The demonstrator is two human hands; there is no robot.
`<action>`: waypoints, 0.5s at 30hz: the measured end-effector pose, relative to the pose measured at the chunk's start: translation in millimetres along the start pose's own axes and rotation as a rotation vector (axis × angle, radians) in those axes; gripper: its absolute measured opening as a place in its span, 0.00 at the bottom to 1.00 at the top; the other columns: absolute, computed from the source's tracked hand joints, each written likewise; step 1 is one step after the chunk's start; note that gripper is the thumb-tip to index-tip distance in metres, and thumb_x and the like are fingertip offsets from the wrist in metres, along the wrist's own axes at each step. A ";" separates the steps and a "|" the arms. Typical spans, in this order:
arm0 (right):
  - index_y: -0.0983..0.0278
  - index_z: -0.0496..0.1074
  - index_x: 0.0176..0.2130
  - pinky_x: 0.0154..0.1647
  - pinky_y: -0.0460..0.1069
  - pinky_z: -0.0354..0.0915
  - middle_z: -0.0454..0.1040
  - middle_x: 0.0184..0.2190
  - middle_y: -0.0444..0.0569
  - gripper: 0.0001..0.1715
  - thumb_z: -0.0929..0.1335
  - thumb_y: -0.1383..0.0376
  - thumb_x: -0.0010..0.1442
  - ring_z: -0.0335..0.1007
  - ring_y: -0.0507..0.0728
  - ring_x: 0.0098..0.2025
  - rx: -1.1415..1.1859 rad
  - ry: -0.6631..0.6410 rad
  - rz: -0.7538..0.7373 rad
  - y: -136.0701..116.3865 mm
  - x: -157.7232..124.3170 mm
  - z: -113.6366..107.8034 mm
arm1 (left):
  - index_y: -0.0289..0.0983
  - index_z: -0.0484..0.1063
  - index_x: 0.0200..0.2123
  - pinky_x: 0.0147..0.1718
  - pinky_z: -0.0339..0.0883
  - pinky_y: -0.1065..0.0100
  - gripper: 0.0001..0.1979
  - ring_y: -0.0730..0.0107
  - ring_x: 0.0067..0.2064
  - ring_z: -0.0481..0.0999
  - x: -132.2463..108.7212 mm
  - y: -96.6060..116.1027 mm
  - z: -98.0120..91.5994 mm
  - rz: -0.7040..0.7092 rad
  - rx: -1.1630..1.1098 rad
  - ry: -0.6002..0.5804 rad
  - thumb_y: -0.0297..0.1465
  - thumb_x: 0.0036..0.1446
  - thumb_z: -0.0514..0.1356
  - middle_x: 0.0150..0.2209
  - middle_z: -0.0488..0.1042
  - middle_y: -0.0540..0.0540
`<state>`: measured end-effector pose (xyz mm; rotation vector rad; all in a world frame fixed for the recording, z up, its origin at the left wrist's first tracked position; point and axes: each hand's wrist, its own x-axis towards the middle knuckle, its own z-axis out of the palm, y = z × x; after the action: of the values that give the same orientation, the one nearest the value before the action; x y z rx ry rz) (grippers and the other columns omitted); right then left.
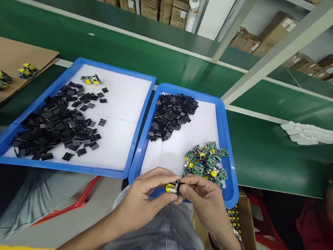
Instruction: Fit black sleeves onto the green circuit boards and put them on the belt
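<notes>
Between my two hands, just over the front edge of the right blue tray (232,171), is a small circuit board with a yellow component (170,187). My left hand (150,192) pinches it from the left, fingers closed above and thumb below. My right hand (203,195) is closed at the board's right side, its fingertips on a small black piece (180,186) that is partly hidden. Behind my right hand lies a heap of green circuit boards (206,161) with yellow parts. A pile of folded black pieces (172,112) fills the tray's far left.
A second blue tray (99,170) on the left holds many black pieces (60,123) and a few boards (91,79). More boards sit on cardboard (24,54) at far left. White pieces (310,133) lie on the green bench at right. People sit on both sides.
</notes>
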<state>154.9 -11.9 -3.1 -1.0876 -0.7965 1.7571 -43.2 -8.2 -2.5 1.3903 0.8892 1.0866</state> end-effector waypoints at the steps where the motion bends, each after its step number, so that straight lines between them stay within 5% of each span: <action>1: 0.61 0.85 0.39 0.35 0.46 0.80 0.81 0.31 0.44 0.06 0.80 0.64 0.59 0.83 0.52 0.28 0.008 -0.016 0.014 -1.9 0.5 0.6 | 0.43 0.80 0.57 0.47 0.81 0.61 0.19 0.61 0.48 0.83 1.2 0.1 -1.7 -0.005 -0.011 -0.008 0.23 0.64 0.66 0.49 0.81 0.40; 15: 0.63 0.81 0.36 0.26 0.44 0.77 0.80 0.21 0.42 0.10 0.80 0.61 0.57 0.79 0.51 0.22 0.006 0.027 -0.006 -8.5 8.1 9.6 | 0.45 0.81 0.55 0.46 0.81 0.65 0.20 0.62 0.48 0.83 10.1 3.3 -7.5 -0.029 0.047 -0.036 0.22 0.62 0.68 0.48 0.82 0.40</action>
<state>147.4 -1.7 5.3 -1.1013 -0.7765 1.7360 -47.6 3.3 1.8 1.4269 0.9111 1.0215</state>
